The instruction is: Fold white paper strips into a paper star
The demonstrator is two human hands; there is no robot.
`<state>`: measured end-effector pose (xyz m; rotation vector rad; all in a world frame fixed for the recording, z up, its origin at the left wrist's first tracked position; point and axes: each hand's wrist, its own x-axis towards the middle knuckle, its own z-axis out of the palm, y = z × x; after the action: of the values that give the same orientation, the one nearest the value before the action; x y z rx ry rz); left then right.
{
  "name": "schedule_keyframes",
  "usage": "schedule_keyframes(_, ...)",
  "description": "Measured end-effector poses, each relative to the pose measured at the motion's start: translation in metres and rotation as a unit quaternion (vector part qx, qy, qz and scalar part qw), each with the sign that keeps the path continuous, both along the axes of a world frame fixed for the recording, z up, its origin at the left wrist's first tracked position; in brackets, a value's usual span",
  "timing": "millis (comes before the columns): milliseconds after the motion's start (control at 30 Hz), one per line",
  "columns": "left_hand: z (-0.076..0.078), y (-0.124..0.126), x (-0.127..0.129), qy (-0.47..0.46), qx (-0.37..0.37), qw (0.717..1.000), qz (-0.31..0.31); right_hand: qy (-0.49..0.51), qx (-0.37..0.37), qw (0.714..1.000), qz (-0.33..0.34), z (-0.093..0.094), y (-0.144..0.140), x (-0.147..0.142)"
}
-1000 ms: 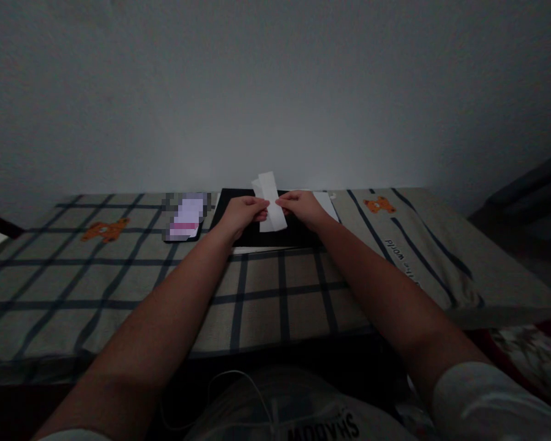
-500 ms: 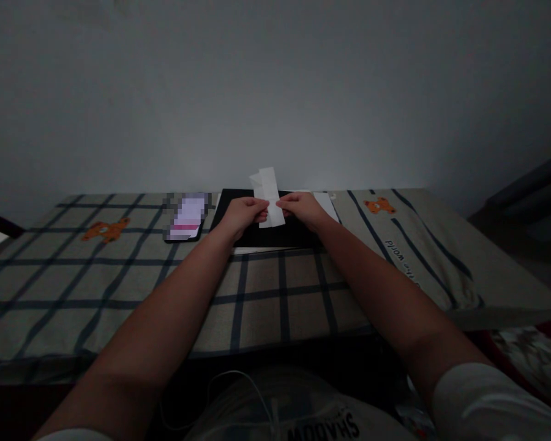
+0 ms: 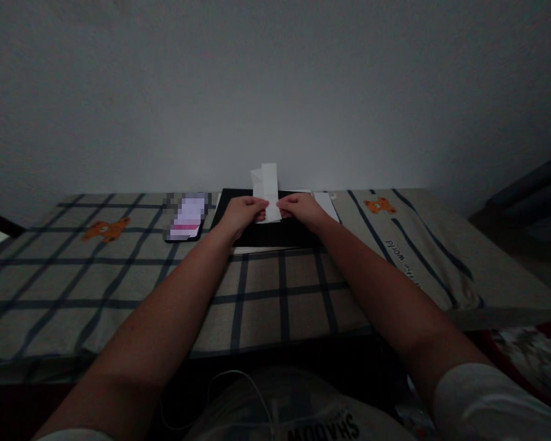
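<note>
The phone screen is blurred beyond reading.

Thin white paper strip, matt and creased, pinched between bare left hand and right hand. Flat black mat beneath, smooth with a dull finish; more white paper sheet at its far edge. Woven cloth cover on the table, matt, checked, printed with orange bears. Glossy phone screen. Plastered wall, faintly rough.
</note>
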<state>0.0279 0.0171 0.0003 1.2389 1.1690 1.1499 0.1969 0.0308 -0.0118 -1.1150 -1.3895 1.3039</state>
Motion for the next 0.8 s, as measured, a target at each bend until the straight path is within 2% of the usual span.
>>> schedule_keyframes(167, 0.0009, -0.0003, -0.0001, 0.015, 0.025, 0.999, 0.027, -0.012, 0.000, 0.999, 0.033, -0.0036, 0.0014, 0.0005)
schedule_keyframes(300, 0.0011, 0.0001, -0.0004, -0.016, -0.003, 1.000, 0.007, -0.020, 0.020, 1.000, -0.005, -0.0028, 0.0025, 0.0006)
schedule_keyframes(400, 0.0010, 0.0002, -0.0006, -0.003, -0.017, 1.000, -0.002, -0.015, 0.023, 1.000, -0.011, -0.0024, 0.0025, 0.0010)
schedule_keyframes(567, 0.0007, 0.0008, -0.0009, 0.017, 0.022, 1.000, 0.005, -0.001, 0.002, 1.000, 0.021, -0.0033, 0.0012, 0.0008)
schedule_keyframes(800, -0.0004, 0.0016, -0.0022, 0.004, -0.028, 0.999, -0.015, -0.026, 0.026, 0.999, -0.020, -0.0025, 0.0023, 0.0010)
